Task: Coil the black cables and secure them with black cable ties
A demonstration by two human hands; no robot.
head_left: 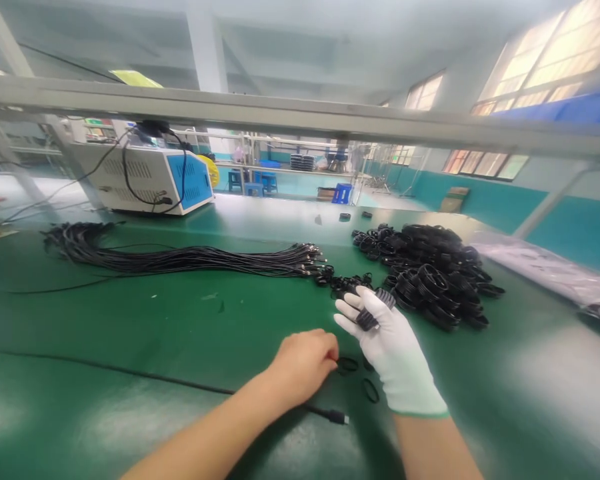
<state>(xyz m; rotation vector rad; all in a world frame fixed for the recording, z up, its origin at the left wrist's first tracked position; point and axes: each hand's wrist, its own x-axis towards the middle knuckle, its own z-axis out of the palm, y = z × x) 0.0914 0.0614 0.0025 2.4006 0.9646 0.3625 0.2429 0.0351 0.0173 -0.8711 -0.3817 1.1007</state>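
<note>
My bare left hand (303, 363) rests closed on the green table (130, 320), its fingertips pinching a thin black cable (343, 364) looped beside it. The cable's plug end (336, 417) lies under my forearm. My right hand (387, 340), in a white glove, is just right of it and holds a bunch of black bands (373, 313) round its fingers. Loose black bands (371, 390) lie on the table between my hands.
A long bundle of black cables (190, 259) stretches across the table's left. A heap of coiled black cables (433, 277) lies at the right. A white and blue machine (150, 179) stands at the back left. Clear plastic bags (555, 270) sit far right.
</note>
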